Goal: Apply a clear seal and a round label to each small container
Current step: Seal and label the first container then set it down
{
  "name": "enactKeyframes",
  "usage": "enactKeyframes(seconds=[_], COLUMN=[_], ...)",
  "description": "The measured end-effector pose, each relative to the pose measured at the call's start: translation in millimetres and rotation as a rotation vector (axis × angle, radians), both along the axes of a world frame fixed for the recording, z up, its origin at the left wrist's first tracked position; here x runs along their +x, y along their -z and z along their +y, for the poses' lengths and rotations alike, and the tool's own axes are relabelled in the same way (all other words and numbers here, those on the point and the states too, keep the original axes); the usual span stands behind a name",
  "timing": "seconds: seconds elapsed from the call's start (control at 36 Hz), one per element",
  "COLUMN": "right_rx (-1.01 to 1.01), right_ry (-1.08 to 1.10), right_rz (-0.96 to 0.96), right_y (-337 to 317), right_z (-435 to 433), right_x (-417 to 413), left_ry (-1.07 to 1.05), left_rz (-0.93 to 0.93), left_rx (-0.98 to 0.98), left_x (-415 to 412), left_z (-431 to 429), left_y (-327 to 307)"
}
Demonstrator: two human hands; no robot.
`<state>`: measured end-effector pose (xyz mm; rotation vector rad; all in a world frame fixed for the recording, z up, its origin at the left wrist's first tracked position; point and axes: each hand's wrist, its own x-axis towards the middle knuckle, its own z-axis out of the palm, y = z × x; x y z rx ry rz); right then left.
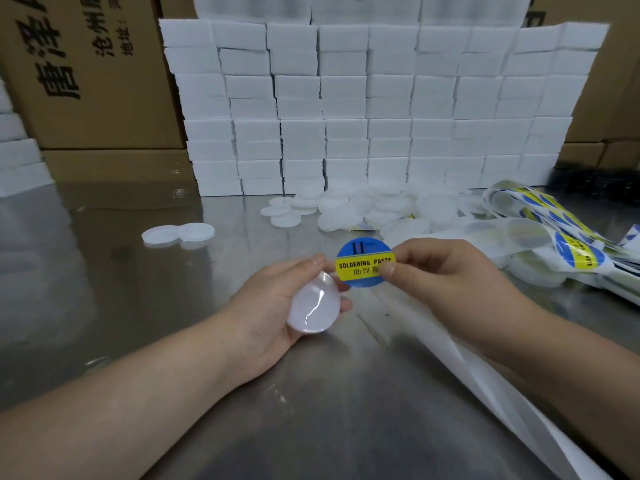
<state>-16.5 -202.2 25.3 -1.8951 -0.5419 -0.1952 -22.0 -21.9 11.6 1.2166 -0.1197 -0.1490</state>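
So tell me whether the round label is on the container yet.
Off. The right hand pinches the round label in the air beside the container, held by the left hand.

Two hands are in view, the left hand (277,306) holding one small white container (313,306) and the right hand (446,282) holding one round blue-and-yellow label (363,263). Two loose white lids (178,233) lie apart on the table (138,306); the heap of lids (374,206) behind is too jumbled to count. The white box stack (374,109) shows about nine columns; exact total cannot be told.
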Motion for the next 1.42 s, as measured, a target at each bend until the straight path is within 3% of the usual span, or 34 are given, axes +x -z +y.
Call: enactKeyframes(seconds=[0.06, 0.17, 0.47, 0.78, 0.94, 1.19, 1.42], right_rx=[0.02, -0.018, -0.046, -0.1, -0.104, -0.068, -0.03], right_ry=[-0.014, -0.058, -0.162, -0.162, -0.175, -0.124, -0.117], right_rz=[0.119, 0.196, 0.279, 0.289, 0.273, 0.284, 0.262], right_y=[-2.6, -3.4, 1.8, 4.5, 6.0, 8.2, 11.7], right_z=[-0.6, -1.2, 5.2, 4.8, 6.6, 10.3, 11.8], right_x=[-1.3, -2.1, -7.7, -8.3, -8.3, -7.3, -8.4], left_ry=[-0.087, -0.182, -0.112, -0.191, -0.049, 0.053, 0.027], left_rz=[0.002, -0.053, -0.065, -0.119, -0.155, -0.212, -0.251], left_rx=[-0.059, 0.02, -0.022, -0.094, 0.045, 0.088, 0.281], left_x=[2.7, 6.7, 1.9, -1.5, -5.5, -10.5, -12.2], left_z=[0.7, 0.1, -0.7, -0.8, -2.3, -0.9, -1.8], left_y=[1.0, 5.7, 2.7, 0.5, 2.2, 1.4, 2.1])
